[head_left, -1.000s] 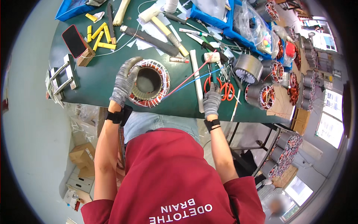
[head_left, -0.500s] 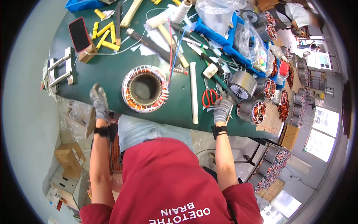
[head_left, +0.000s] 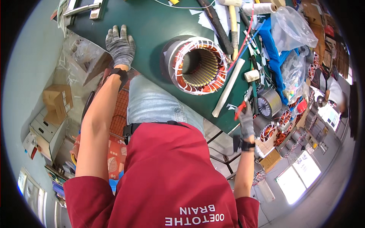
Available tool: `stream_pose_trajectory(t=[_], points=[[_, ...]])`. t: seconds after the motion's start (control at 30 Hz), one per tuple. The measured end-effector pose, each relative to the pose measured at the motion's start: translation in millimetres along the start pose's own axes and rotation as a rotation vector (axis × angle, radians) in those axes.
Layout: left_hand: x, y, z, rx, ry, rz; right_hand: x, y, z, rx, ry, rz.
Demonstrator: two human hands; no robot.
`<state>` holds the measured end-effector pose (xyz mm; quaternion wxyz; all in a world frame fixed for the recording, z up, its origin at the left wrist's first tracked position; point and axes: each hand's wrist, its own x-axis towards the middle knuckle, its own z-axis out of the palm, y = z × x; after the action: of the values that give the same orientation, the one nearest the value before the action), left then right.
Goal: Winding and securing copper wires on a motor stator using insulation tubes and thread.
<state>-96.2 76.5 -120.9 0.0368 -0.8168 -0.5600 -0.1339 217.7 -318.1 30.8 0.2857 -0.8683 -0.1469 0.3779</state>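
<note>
A motor stator (head_left: 207,66) with copper windings and white lacing sits on the green table (head_left: 146,24), its bore facing up. In its grey glove, my left hand (head_left: 120,46) lies flat on the tabletop left of the stator, fingers spread and empty. My right hand (head_left: 247,122), gloved too, is at the table's right edge, closed on red-handled scissors (head_left: 239,110); its fingers partly hide them. A long white strip (head_left: 229,88) lies between the stator and that hand. A red wire (head_left: 249,28) and a blue wire (head_left: 251,40) run up from the stator's right side.
A white-headed mallet (head_left: 251,75), a dark bar (head_left: 217,26) and a white thread spool (head_left: 260,8) lie beyond the stator. Blue bins (head_left: 279,62) with plastic bags stand right. More stators (head_left: 269,102) crowd the right edge. A metal frame (head_left: 95,11) sits far left.
My right hand has picked up the red-handled scissors from the table and drawn them nearer. My left hand has come down flat on the table. The whole view has turned.
</note>
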Motion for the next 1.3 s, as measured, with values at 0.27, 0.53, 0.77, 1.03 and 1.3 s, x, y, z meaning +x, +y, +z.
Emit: stream_pose_trajectory(t=[0.27,0.53,0.77,1.03,1.3], points=[[17.2,-42.6,5.6,-0.174,-0.074,0.217,-112.4,-165.9,26.0,0.585,-0.328,0.323],[29.1,-39.3,-7.6,-0.234,-0.154,0.324,-114.4,-202.7,89.0,0.59,-0.152,0.553],[31.8,-42.7,-10.6,-0.311,-0.15,0.349,-101.3,-199.4,105.1,0.308,-0.022,0.421],[33.4,-43.8,-12.5,-0.35,-0.177,0.354,-87.4,-228.3,106.6,0.261,-0.016,0.459],[32.7,-44.2,-11.1,-0.352,-0.182,0.349,-86.2,-223.1,106.1,0.191,-0.03,0.45]])
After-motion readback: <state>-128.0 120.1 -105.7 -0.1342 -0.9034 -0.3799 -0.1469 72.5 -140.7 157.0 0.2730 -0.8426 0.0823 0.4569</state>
